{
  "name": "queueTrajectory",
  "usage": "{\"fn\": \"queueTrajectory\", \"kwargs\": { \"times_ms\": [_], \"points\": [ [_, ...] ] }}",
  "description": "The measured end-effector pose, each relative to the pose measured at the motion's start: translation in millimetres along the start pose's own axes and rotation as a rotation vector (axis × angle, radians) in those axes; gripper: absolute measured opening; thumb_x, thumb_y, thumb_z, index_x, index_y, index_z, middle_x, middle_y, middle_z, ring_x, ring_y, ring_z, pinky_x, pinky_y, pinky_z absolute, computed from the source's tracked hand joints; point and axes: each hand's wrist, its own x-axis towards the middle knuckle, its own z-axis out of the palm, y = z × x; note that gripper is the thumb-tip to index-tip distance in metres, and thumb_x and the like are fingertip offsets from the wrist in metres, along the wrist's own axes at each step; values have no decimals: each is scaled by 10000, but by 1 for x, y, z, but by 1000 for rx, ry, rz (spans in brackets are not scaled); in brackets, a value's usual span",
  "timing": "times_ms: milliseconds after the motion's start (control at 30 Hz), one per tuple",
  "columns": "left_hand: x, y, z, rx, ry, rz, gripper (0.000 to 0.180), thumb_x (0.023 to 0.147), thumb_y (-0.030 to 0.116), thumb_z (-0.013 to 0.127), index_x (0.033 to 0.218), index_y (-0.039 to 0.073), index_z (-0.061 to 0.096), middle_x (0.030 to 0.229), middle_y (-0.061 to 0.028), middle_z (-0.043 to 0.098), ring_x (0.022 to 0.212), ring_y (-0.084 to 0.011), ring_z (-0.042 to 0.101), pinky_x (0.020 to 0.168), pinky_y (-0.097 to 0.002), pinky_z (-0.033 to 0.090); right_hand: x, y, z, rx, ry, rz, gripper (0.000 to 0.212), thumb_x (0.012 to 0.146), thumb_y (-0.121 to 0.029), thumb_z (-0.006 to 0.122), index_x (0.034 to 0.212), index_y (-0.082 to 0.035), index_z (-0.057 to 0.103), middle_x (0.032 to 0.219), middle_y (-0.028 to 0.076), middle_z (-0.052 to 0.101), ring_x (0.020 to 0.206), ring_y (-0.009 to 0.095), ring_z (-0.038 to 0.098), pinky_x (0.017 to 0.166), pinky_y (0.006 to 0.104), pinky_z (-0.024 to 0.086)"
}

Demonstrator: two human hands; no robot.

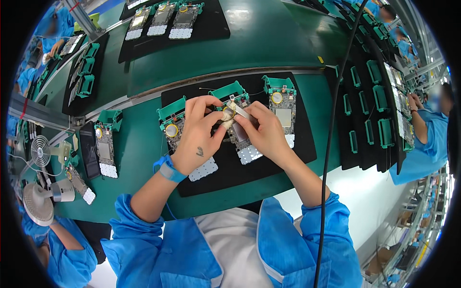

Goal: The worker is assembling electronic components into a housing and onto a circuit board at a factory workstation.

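Observation:
Over the middle circuit board [240,139] my two hands meet at its upper end, by the green plastic bracket [229,90]. My left hand [199,137] is closed, pale finger cots on its pinching tips, beside a round yellow-rimmed disc [229,113]; what exactly they grip is hidden. Pinched in my right hand [264,130] is a small white strip [241,112], its end near the disc. A similar board [203,169] lies partly under my left hand. To the right of my right hand rests another board [284,117] with bracket and disc.
The boards lie on a black mat [293,158] on the green bench [144,144]. More boards sit on a mat beyond the ledge [192,43]. Black racks with green brackets [379,101] stand right. A dark cable [331,120] hangs before me. Left are a fan [38,204] and co-workers.

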Motion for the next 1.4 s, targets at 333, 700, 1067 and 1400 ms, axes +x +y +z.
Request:
{"fn": "queueTrajectory", "kwargs": {
  "times_ms": [333, 700, 1067, 1400],
  "points": [
    [9, 4, -4, 1, -141, -54, 223, 691, -61, 691, 891, -19, 603, 1066, -104, 486, 991, -280, 451, 830, -338, 433, -5, 11, 1, -55, 41, -149, 157, 853, -88, 676, 964, 11, 628, 856, 49, 542, 627, 128, 589, 554, 272, 452],
    [9, 2, 4, -17, -65, -86, 199, 702, -35, 700, 872, -20, 598, 1063, -106, 489, 1004, -277, 486, 858, -349, 441, -8, 15, -1, 47, 60, -35, 164, 899, -77, 621, 1023, 29, 608, 902, 102, 556, 633, 189, 602, 564, 280, 466],
    [0, 9, -10, -105, -244, -122, 210, 700, -43, 650, 883, -74, 553, 1089, -123, 463, 847, -278, 590, 724, -347, 490, -41, 9, -2, 90, -80, 228, 199, 909, -157, 628, 994, 22, 613, 736, 79, 590, 537, 150, 519, 510, 287, 422],
    [1, 9, -18, -135, -305, -86, 200, 746, -70, 633, 927, -87, 549, 1112, -146, 464, 1050, -322, 568, 850, -357, 487, -29, 0, 13, -53, 75, -207, 212, 802, -13, 698, 999, -7, 621, 959, 81, 543, 699, 201, 628, 568, 294, 527]
  ]
}}
